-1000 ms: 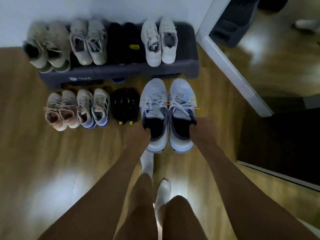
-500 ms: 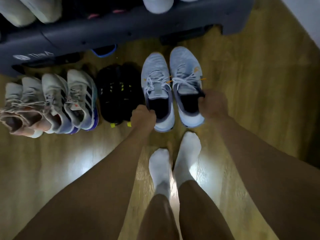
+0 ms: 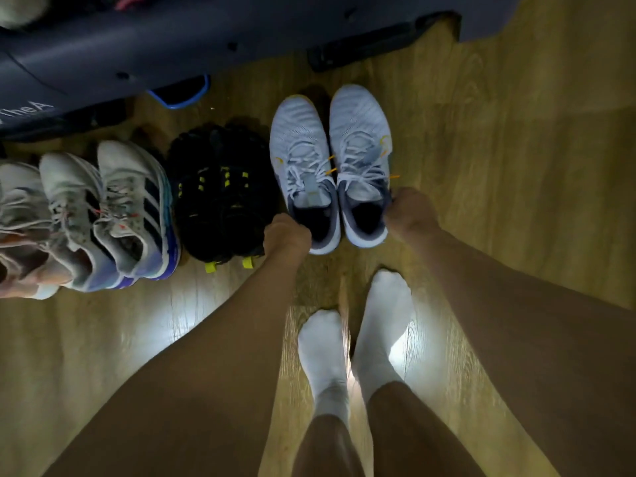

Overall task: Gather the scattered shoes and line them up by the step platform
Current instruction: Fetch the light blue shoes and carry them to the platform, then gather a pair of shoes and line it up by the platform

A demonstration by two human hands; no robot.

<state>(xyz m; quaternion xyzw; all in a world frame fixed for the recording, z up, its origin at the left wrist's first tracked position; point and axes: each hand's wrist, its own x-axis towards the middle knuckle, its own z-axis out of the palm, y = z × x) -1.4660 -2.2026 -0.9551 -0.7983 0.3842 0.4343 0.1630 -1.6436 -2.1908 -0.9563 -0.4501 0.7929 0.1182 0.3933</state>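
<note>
Two pale blue-white sneakers stand side by side on the wood floor, toes toward the dark step platform (image 3: pixel 213 46). My left hand (image 3: pixel 287 235) grips the heel collar of the left sneaker (image 3: pixel 299 149). My right hand (image 3: pixel 411 213) grips the outer collar of the right sneaker (image 3: pixel 361 132). To their left in the same row sit a black pair with yellow tabs (image 3: pixel 222 194), a white striped pair with blue soles (image 3: pixel 113 208), and a pinkish pair (image 3: pixel 20 228) cut off by the frame edge.
My two feet in white socks (image 3: pixel 358 339) stand just behind the sneakers. A blue-rimmed object (image 3: pixel 182 94) pokes out from under the platform. Bare wood floor (image 3: pixel 516 149) stretches to the right of the sneakers.
The view has dropped lower and closer to the floor, so the platform top is out of sight. Both hands keep their hold on the pale sneakers, which have come down onto the floor.
</note>
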